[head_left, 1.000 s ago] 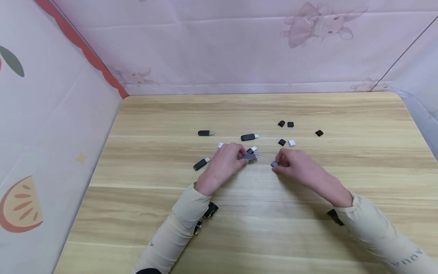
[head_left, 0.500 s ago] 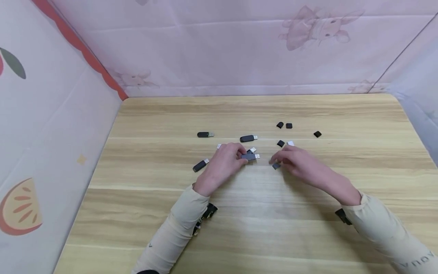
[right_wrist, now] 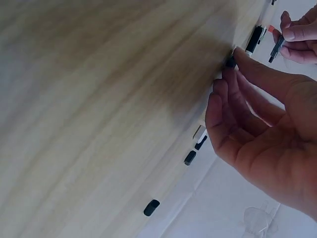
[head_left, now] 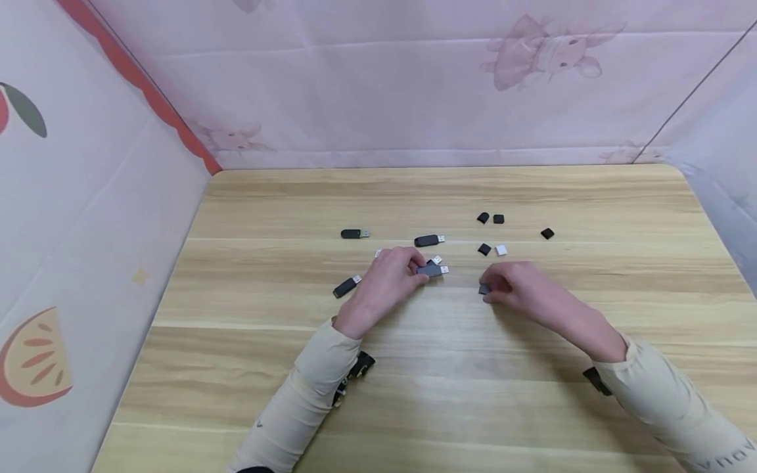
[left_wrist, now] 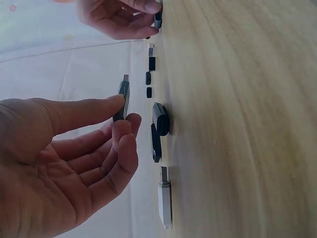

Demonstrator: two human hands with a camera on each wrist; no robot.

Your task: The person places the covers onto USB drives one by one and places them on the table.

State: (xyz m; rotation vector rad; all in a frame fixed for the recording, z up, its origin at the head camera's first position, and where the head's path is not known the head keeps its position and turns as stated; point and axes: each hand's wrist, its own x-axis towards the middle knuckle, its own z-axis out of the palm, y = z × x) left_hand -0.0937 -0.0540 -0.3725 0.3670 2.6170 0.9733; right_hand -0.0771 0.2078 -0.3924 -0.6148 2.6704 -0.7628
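My left hand (head_left: 387, 276) pinches a dark grey USB flash drive (head_left: 430, 270) between thumb and fingers. Its metal plug points right, and the left wrist view shows the drive (left_wrist: 122, 99) held off the table. To the right, my right hand (head_left: 526, 289) pinches a small grey USB cap (head_left: 483, 289) low over the table. In the right wrist view the thumb and forefinger cover much of the cap (right_wrist: 231, 61); whether it touches the wood I cannot tell. Another black drive (head_left: 437, 260) lies partly hidden behind the held one. A white drive (left_wrist: 165, 198) is mostly covered by my left hand in the head view.
Black uncapped drives lie around my left hand: one far left (head_left: 351, 234), one behind (head_left: 427, 241), one nearer left (head_left: 345, 287). Beyond my right hand are several black caps (head_left: 484, 249) and a white cap (head_left: 501, 250). Fabric walls (head_left: 378, 85) border the wooden table (head_left: 461, 394).
My right hand let the grey cap down onto the table, loosened its fingers, then took hold of it again slightly further right. My left hand kept the drive in place.
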